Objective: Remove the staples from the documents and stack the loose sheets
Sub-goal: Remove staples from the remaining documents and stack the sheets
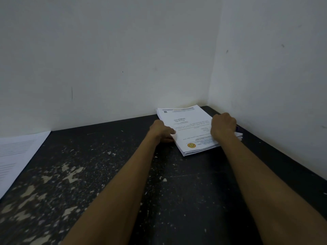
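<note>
Left hand [161, 130] pinches the left edge of the paper stack [191, 128] on the tabletop [123, 174]; right hand [223, 125] curled atop it — grip unclear.

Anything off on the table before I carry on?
The paper stack lies askew to the table edges, its near edge fanned unevenly. The table's dark paint has flaked into pale patches at near left.

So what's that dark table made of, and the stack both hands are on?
Table: probably wood or board painted matte black; pale patches show where the coat has chipped away. Stack: ordinary white paper, matte, with printed text and a yellow seal; thin layered sheet edges show at the near corner.
</note>
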